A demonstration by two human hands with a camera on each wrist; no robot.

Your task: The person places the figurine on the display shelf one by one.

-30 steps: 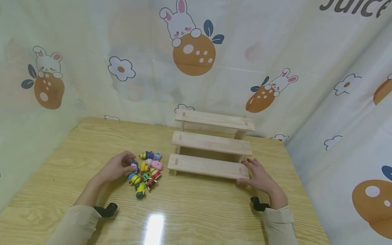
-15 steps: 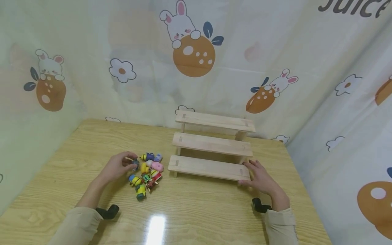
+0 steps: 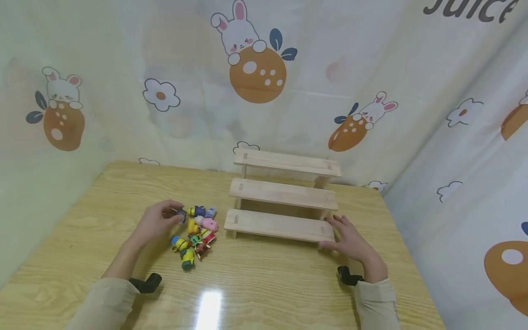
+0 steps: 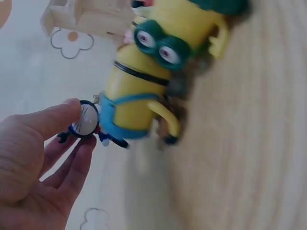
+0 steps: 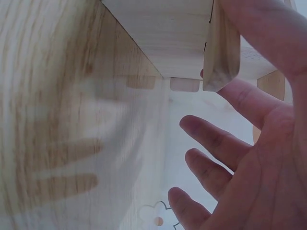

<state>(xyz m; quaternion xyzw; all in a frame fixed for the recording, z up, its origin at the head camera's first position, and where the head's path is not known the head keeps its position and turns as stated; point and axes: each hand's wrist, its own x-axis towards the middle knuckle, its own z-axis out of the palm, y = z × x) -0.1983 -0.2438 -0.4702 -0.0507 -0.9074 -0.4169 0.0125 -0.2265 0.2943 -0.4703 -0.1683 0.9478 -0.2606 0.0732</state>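
Observation:
My left hand [image 3: 154, 224] pinches a small blue cat figurine [image 4: 86, 120] with a white whiskered face between thumb and fingers, at the left side of a toy pile. In the left wrist view, a yellow minion figurine [image 4: 132, 91] in blue overalls is right beside it, and a second minion figurine [image 4: 184, 24] with green goggles lies partly over that one. My right hand [image 3: 350, 240] holds the right end of the lowest board of a three-step wooden shelf [image 3: 280, 224], thumb in front and index finger behind. In the right wrist view its other fingers [image 5: 216, 139] are spread apart.
Several figurines lie close together left of the shelf, among them a pink one [image 3: 210, 224] and a red one [image 3: 208, 236]. The wood-grain table [image 3: 264, 284] ends at a printed curtain [image 3: 185, 128] behind and at both sides.
The blue figurine has turned in my left fingers and come slightly away from the neighbouring minion figurine. My right hand keeps its place at the shelf end.

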